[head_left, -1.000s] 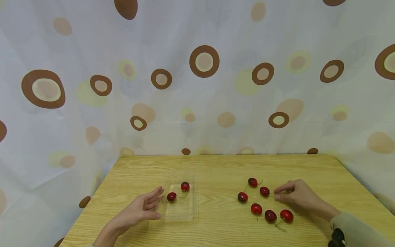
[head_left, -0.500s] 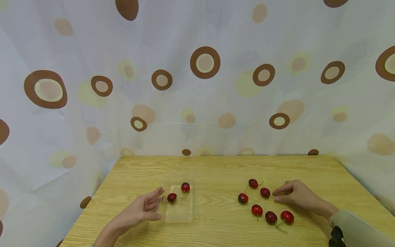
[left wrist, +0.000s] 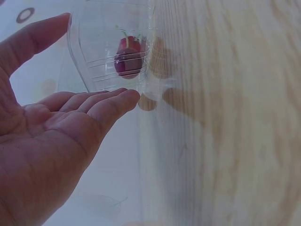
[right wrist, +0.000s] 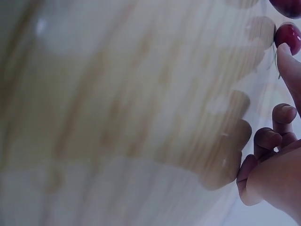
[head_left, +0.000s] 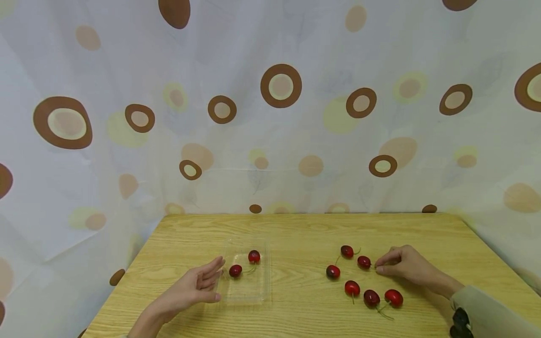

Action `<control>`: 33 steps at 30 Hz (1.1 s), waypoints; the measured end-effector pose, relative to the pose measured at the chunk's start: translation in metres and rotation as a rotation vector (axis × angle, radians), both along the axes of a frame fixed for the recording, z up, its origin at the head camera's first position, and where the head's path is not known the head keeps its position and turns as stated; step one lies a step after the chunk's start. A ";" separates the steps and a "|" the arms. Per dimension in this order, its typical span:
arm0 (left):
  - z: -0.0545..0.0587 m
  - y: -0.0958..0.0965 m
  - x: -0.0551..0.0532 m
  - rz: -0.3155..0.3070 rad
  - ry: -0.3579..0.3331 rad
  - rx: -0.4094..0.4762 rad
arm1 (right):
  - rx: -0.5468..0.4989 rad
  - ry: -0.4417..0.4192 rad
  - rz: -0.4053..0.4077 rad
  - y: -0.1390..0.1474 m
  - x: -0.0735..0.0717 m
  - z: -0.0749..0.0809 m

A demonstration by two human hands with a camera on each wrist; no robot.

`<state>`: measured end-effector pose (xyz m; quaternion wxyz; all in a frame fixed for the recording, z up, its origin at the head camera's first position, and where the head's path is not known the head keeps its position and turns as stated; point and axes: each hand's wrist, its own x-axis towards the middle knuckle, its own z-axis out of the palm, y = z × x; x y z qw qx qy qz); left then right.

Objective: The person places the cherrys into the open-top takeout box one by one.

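In the head view my left hand [head_left: 190, 286] lies beside a clear plastic box [head_left: 265, 296], with fingers extended and the thumb apart. The left wrist view shows its fingertips right at the box wall [left wrist: 79, 59]. Inside the box are two dark red cherries, one nearer the front [head_left: 235, 271] and one behind it [head_left: 254, 256]. My right hand [head_left: 416, 270] pinches the stem end of a cherry [head_left: 364, 262] between thumb and index finger. The right wrist view shows the thumb over a cherry [right wrist: 288, 36], with the other fingers curled.
Around the right hand lie several more cherries with stems, among them one at the back [head_left: 347, 251], one at the left [head_left: 333, 272] and one at the front right [head_left: 394, 298]. They rest on a wooden table [head_left: 296, 244]. A patterned curtain [head_left: 236, 155] hangs behind it.
The pinched cherry has shifted very slightly up and right against the other cherries, along with the right fingertips. The left hand and the box keep their places.
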<state>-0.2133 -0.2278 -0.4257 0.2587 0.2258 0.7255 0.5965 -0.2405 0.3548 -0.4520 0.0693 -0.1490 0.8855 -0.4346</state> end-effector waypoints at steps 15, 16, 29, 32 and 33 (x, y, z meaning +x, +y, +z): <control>0.000 -0.001 0.001 0.003 0.000 0.002 | -0.014 0.012 0.003 -0.012 -0.004 0.012; 0.000 -0.001 0.001 0.004 0.000 0.002 | -0.016 0.011 0.003 -0.014 -0.005 0.014; -0.002 -0.001 -0.001 -0.003 0.006 0.003 | -0.069 0.017 0.060 -0.042 -0.007 0.033; -0.002 -0.001 -0.001 -0.003 0.002 0.005 | -0.070 0.017 0.062 -0.052 -0.008 0.036; -0.002 -0.001 -0.001 -0.004 0.000 0.007 | -0.075 0.015 0.064 -0.056 -0.008 0.037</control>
